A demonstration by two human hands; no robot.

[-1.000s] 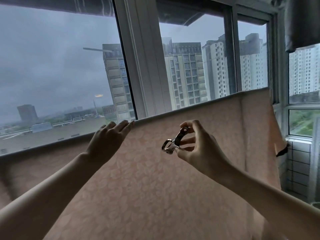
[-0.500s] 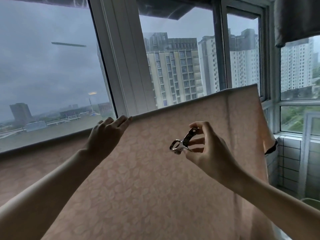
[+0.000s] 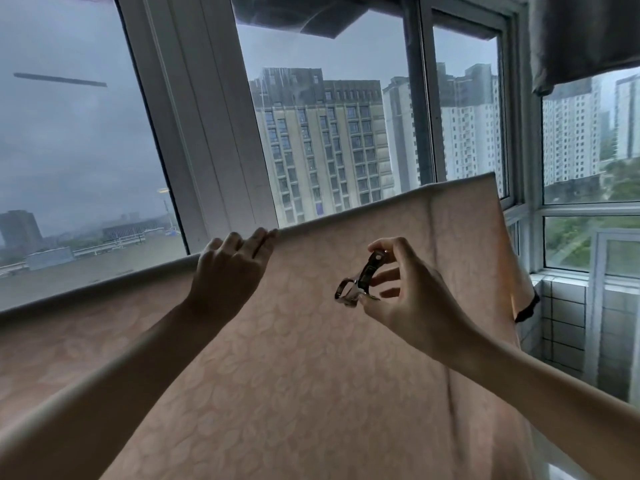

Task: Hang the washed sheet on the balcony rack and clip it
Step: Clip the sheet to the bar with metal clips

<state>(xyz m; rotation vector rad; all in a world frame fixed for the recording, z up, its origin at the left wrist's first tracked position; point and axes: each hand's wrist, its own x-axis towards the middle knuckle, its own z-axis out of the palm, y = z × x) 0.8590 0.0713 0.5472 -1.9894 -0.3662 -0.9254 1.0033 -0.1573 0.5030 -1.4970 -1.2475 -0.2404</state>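
Both arms were stretched out forward and up. Left hand [image 3: 228, 268] was palm-away, fingers pretty much straight and together, tips resting up at the top fold of the sheet [image 3: 311, 358]. Right hand [image 3: 405, 292] sat just beside it, lower, fingers curled, pinching a metal clip [image 3: 358, 280] between thumb and forefinger, wrist bent back a little.

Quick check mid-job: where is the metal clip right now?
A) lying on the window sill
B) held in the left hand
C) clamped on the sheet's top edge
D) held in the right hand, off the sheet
D: the right hand pinches the metal clip in front of the sheet, below its top edge; the left hand rests on that edge.
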